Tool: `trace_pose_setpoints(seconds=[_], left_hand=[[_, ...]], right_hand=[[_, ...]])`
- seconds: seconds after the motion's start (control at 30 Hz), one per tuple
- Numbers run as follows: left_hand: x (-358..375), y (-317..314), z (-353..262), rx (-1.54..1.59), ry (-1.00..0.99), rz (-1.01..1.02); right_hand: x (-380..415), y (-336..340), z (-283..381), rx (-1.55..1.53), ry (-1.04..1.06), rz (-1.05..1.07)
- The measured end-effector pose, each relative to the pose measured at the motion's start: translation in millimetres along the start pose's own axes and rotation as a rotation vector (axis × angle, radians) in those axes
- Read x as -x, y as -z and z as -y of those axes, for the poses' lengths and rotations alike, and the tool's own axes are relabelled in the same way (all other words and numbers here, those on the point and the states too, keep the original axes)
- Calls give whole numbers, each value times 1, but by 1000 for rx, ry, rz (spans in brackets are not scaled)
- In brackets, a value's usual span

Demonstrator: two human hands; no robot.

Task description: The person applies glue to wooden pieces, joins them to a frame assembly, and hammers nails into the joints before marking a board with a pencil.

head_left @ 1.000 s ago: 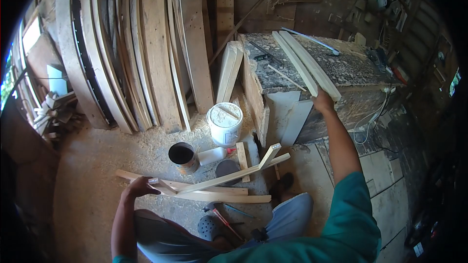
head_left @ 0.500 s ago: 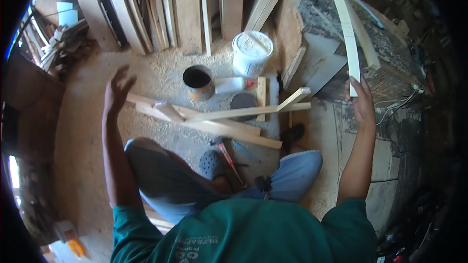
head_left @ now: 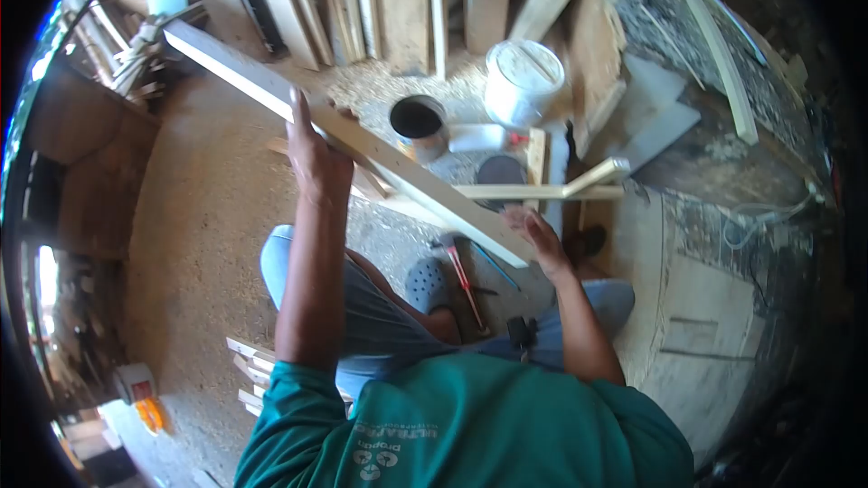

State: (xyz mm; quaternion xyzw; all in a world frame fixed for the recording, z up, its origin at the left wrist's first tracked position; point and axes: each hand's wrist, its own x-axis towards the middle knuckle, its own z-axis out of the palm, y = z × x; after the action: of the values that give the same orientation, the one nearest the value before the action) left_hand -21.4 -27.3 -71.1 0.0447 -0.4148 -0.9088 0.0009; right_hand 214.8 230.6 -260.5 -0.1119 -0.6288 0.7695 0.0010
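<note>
Dusty concrete floor (head_left: 194, 244), w/ pale sawdust & shavings, fills a wood workshop; scarred, mottled bench (head_left: 755, 72) stands upper R, flat rough-grained planks (head_left: 403, 9) upright at rear. A long, pale wooden board (head_left: 398, 163), straight w/ squared edges, runs diagonally above the floor, in front of the person in a green T-shirt (head_left: 470, 425). Beyond it: round white plastic bucket (head_left: 524, 81), open cylindrical tin (head_left: 419, 126), plastic bottle (head_left: 477, 137) w/ red cap; nearer, a red-handled hammer (head_left: 463, 276).

L hand (head_left: 316, 149) is clamped on the board's upper half, thumb & fingers on opposite sides. R hand (head_left: 542, 239) is by the lower end; blur hides whether its fingers are apart or together, & whether they touch.

Board covers part of the wood pieces (head_left: 506, 192) on the floor; plank tops cut off; far R too dark to read.
</note>
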Motion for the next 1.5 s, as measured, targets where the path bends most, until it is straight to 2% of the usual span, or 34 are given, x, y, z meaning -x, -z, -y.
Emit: trace_pose_setpoints(seconds=[0.07, 0.1, 0.13, 0.2, 0.4, 0.5, 0.57, 0.67, 0.73, 0.77, 0.8, 0.87, 0.9, 0.97, 1.03, 1.13, 1.33, 1.5], left_hand=[[0, 11, -4, 96, 33, -73], [2, 14, -8, 117, 41, -81], [1, 17, -11, 131, 51, -104], [5, 18, -15, 144, 29, -116], [32, 11, -35, -3, -87, -116], [39, 7, -40, -31, -125, -99], [42, 7, -43, -54, -145, -103], [44, 6, -46, -82, -156, -102], [47, 2, -45, -71, -163, -87], [50, -2, -44, -67, -165, -80], [53, -6, -43, -61, -165, -72], [60, -15, -38, -56, -166, -51], [63, -19, -34, -54, -168, -37], [69, -28, -27, -38, -154, -13], [76, -36, -22, -11, -123, 8], [83, -49, -20, 11, -102, 19], [88, -56, -22, 41, -54, 13], [90, -54, -25, 98, 8, 55]], right_hand=[[-14, 41, -122, 667, -54, -91], [-13, 49, -180, 987, 54, -69], [9, 22, -128, 1119, -87, 3], [15, 17, -133, 1217, -425, 171], [14, 21, -162, 1258, -313, 238], [17, 22, -160, 1113, -267, 268], [16, 29, -133, 960, -260, 242], [30, 12, -25, 719, -221, 215], [28, 14, 24, 627, -279, 115], [31, 22, 37, 353, -128, 18], [31, 14, 65, 242, -19, -107], [32, -6, 119, 42, 231, -199], [32, -20, 143, -65, 390, -159], [31, -59, 172, -176, 533, -127], [33, -100, 189, -213, 544, 10], [30, -129, 186, -74, 470, 52], [34, -132, 180, 8, 490, -77], [32, -132, 182, 87, 509, -73]])
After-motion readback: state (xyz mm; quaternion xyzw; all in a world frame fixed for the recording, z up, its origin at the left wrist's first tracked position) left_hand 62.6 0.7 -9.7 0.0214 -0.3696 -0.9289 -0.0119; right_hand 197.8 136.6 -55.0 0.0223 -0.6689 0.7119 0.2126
